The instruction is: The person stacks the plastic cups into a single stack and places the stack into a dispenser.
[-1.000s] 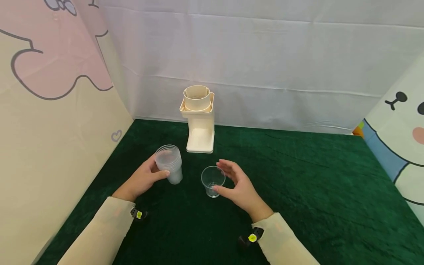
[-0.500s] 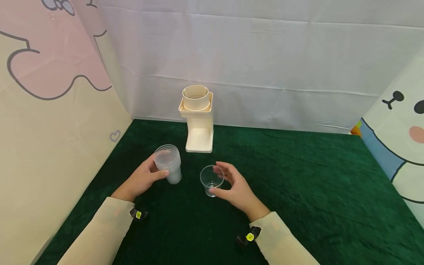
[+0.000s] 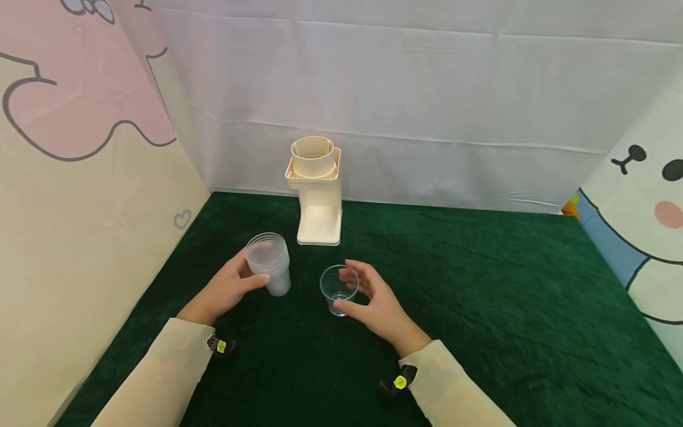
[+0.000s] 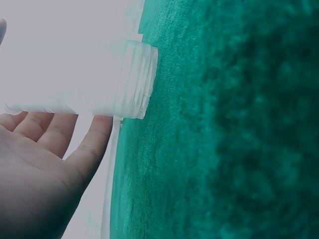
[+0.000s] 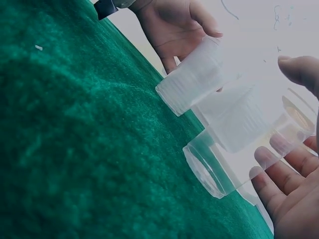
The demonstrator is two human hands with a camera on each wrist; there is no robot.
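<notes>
On the left in the head view, my left hand (image 3: 224,289) holds a nested stack of clear plastic cups (image 3: 269,264) by its side, thumb in front. In the left wrist view, the fingers lie along the stack (image 4: 132,79), whose ridges show at one end. My right hand (image 3: 376,305) curls round a single clear plastic cup (image 3: 333,290), thumb at its near side and fingers behind. Through the cup's wall (image 5: 224,164), fingertips show in the right wrist view. The two hands are a short gap apart.
A cream-coloured stand (image 3: 319,222) with a round cup-shaped holder (image 3: 313,159) on top stands behind the cups, near the white cloth wall (image 3: 405,107). Green cloth (image 3: 480,284) covers the table. A printed cloth wall (image 3: 107,225) borders the left side.
My right hand has drawn slightly left and closer round the single cup, its fingers now showing further behind it. The left hand and stack stay put; the head view has shifted slightly.
</notes>
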